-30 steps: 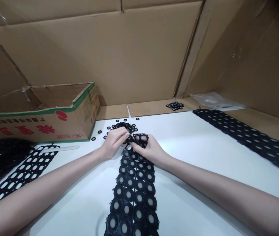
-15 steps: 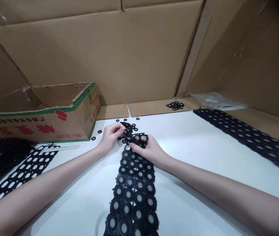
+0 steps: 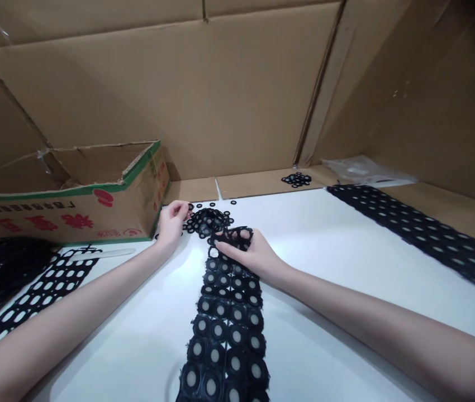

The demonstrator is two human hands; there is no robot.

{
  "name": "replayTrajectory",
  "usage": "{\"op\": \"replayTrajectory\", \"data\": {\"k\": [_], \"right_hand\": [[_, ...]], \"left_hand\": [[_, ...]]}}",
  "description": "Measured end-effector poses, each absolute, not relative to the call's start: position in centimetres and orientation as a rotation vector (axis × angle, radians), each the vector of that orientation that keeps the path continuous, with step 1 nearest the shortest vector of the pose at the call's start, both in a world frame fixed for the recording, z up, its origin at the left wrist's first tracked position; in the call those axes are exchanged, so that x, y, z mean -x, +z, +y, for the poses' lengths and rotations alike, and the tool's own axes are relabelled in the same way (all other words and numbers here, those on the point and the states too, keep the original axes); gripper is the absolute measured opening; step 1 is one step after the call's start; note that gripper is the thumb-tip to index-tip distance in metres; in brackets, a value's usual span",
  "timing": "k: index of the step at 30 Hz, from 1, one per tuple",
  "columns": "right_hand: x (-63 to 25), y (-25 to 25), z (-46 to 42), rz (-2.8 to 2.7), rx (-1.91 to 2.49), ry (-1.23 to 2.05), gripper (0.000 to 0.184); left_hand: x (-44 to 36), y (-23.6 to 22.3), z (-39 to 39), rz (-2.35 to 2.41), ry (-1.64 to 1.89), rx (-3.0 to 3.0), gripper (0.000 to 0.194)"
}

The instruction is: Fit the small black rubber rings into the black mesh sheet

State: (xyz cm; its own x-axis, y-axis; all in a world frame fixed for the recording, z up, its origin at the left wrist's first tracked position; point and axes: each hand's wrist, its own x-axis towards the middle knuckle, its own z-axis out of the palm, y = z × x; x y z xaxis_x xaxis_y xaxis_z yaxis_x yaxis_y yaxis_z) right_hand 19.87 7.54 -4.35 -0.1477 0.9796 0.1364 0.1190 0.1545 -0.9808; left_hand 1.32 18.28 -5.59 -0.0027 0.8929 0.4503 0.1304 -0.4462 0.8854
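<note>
A long black rubber sheet of joined rings runs up the middle of the white table. My right hand is closed on its far end, thumb on top, where the sheet bunches up. To the left, my left hand is raised beside a pile of loose black rubber rings. Its thumb and forefinger are pinched together, with one small black ring at the tips. More single rings lie scattered behind the pile.
An open cardboard box stands at the left, with a heap of black sheets before it. Nearby lie a perforated black sheet and a pale flat tool. Another black sheet, a small ring pile and a plastic bag are at the right.
My left hand has moved left, away from the sheet's end, uncovering the ring pile. A small ring now shows at its fingertips. My right hand keeps its hold almost unmoved.
</note>
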Motion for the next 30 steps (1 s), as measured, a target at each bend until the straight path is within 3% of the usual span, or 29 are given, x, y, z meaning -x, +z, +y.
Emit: {"op": "replayTrajectory", "data": {"k": [4, 9, 12, 16, 30], "right_hand": [[-20.1, -4.9, 8.1, -1.402, 1.094, 1.139, 0.032], [-20.2, -5.3, 8.6, -1.319, 1.066, 1.128, 0.039], [-20.2, -5.3, 8.7, -1.331, 1.056, 1.112, 0.044], [-20.2, -5.3, 8.8, -1.303, 1.024, 1.112, 0.037], [-20.5, -5.8, 8.7, -1.380, 1.090, 1.215, 0.035]], "left_hand": [[-1.9, -4.7, 16.9, 1.046, 1.389, -1.869, 0.008], [-2.1, -4.1, 15.0, 0.888, 1.416, -2.105, 0.020], [-2.2, -4.1, 14.0, 0.604, 1.250, -2.345, 0.026], [-2.3, -4.1, 13.5, 0.485, 1.092, -2.537, 0.018], [-2.5, -3.8, 12.9, 0.904, 1.500, -2.675, 0.015]]}}
